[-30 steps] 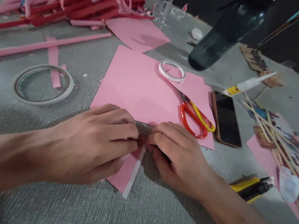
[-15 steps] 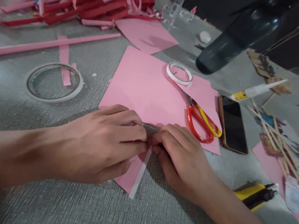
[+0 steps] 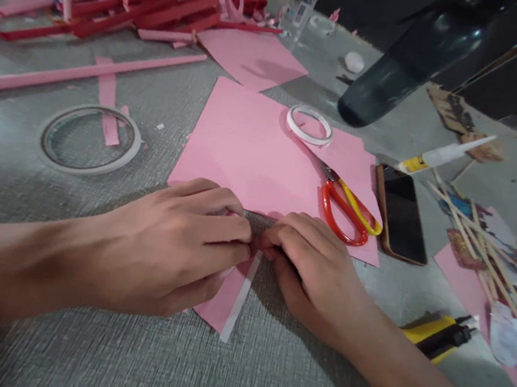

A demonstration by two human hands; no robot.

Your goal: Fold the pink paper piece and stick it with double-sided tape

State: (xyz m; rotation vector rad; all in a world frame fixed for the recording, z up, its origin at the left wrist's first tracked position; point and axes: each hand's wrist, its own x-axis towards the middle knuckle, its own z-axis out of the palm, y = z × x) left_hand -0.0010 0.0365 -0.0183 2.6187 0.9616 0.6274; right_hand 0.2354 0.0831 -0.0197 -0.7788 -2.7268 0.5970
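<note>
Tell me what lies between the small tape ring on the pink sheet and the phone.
In the head view, the scissors lie between the small tape ring and the phone, blades toward the ring, red and yellow handles beside the phone, on the pink sheet.

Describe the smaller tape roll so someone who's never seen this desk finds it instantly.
Start at the large pink paper sheet in the middle of the grey table. On its far right corner, just beyond the blades of the red-and-yellow-handled scissors, lies a small white tape ring. Unlike the wider, thinner tape ring on bare table to the left, it rests on paper.
</note>
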